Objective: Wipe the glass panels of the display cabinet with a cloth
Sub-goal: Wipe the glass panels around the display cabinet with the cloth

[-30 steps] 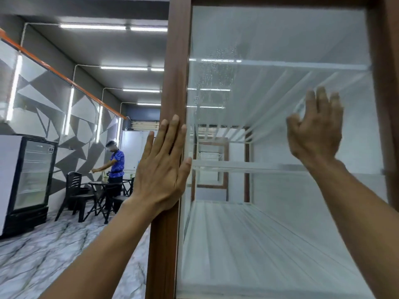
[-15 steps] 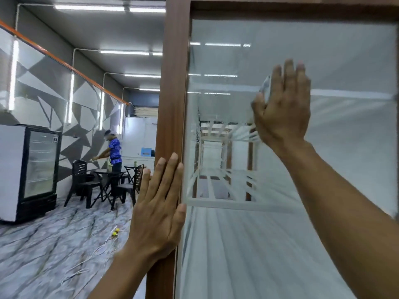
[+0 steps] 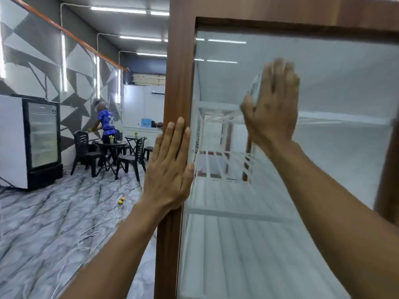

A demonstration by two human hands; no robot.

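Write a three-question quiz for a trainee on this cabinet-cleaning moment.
1. Multiple choice: the left hand rests flat on A) the cabinet's wooden frame post, B) a spray bottle, C) a door handle.
2. True or false: the right hand is lower in view than the left hand.
3. Fill the blank: the right hand presses a pale ____ against the glass panel.
Key: 1 A. 2 False, it is higher. 3 cloth; its edge shows beside the index finger.
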